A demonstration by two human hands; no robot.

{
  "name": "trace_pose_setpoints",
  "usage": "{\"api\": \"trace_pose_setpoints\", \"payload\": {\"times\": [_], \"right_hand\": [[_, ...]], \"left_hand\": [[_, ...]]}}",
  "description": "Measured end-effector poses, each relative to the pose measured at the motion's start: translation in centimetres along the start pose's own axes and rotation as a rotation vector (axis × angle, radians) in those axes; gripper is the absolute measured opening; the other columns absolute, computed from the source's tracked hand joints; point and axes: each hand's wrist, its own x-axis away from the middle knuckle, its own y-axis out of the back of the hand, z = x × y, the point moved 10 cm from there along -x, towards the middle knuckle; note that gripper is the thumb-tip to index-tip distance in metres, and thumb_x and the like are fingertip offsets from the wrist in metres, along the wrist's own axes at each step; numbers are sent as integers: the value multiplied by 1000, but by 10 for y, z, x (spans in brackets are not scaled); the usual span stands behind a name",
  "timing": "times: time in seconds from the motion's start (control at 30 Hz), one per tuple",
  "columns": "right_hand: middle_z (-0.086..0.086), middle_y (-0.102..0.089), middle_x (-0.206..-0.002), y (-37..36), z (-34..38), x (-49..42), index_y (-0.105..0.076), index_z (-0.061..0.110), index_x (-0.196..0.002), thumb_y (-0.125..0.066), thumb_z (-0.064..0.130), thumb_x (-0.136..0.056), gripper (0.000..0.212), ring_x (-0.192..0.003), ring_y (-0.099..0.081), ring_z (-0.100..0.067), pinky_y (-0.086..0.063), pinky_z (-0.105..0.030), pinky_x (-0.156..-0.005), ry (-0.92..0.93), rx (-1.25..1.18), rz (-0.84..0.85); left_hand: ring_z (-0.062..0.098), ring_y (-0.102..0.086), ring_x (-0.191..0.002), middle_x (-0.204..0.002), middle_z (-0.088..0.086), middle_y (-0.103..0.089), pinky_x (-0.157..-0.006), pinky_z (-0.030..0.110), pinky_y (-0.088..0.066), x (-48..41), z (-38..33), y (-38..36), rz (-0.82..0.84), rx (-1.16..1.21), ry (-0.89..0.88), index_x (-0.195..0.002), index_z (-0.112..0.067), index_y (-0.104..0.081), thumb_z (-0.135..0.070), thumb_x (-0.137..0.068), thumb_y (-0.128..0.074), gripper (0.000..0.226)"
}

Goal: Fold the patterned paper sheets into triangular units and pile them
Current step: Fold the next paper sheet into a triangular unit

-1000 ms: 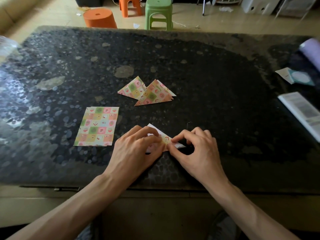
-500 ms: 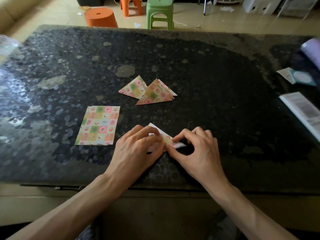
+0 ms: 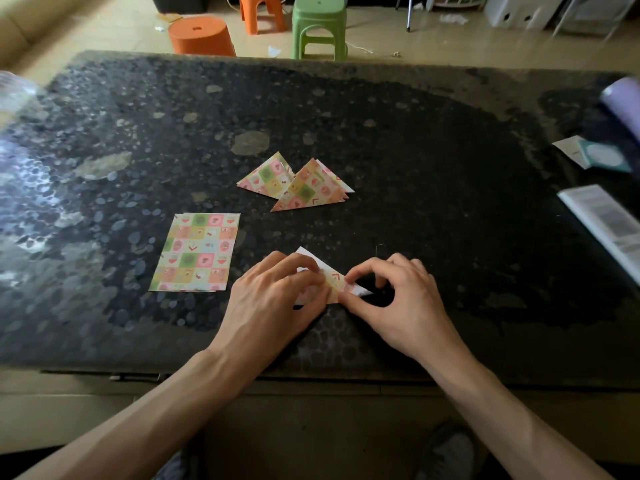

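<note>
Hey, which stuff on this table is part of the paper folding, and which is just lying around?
Job: half-folded sheet, held by left hand and right hand; flat patterned sheets; pile of folded triangles.
Lying about: printed booklet; purple roll; teal card; green stool; round orange stool.

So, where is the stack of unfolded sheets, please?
Head view: the unfolded sheets lie on the table, left of the left hand, nearer than the folded triangles.
</note>
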Motion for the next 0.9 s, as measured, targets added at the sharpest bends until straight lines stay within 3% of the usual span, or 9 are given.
{"api": "trace_pose_setpoints", "payload": {"times": [0.27, 0.43, 0.57, 0.9], "right_hand": [[14, -51, -89, 1, -6, -3, -71, 45, -99, -75, 53, -88, 14, -95, -46, -4, -47, -33, -89, -56, -39, 60], [15, -55, -91, 2, -10, -7, -70, 42, -100, -79, 50, -84, 20, -92, -48, -4, -43, -26, -81, -106, -87, 98], [14, -59, -90, 3, -17, -9, -70, 40, -99, -82, 29, -85, 22, -86, -53, -6, -37, -16, -67, -126, -152, 134], [10, -65, -84, 5, -24, -13, -71, 38, -95, -82, 14, -85, 28, -78, -56, -7, -40, -16, -68, -161, -185, 149]], "left_hand": [[11, -61, -89, -110, -16, -70, -67, 31, -53, 0, 1, -1, 3, -7, 9, -96, -25, -79, -46, -97, -64, 26], [9, -61, -91, -108, -18, -69, -71, 27, -53, 1, 0, -2, 21, -21, 45, -96, -26, -78, -62, -92, -66, 38], [7, -61, -93, -108, -20, -69, -71, 24, -51, 1, 2, -2, 26, -17, 71, -95, -27, -79, -63, -89, -68, 38], [6, -60, -92, -109, -21, -69, -72, 24, -52, 1, 2, -2, 37, -12, 86, -95, -28, -79, -61, -90, -70, 34]]}}
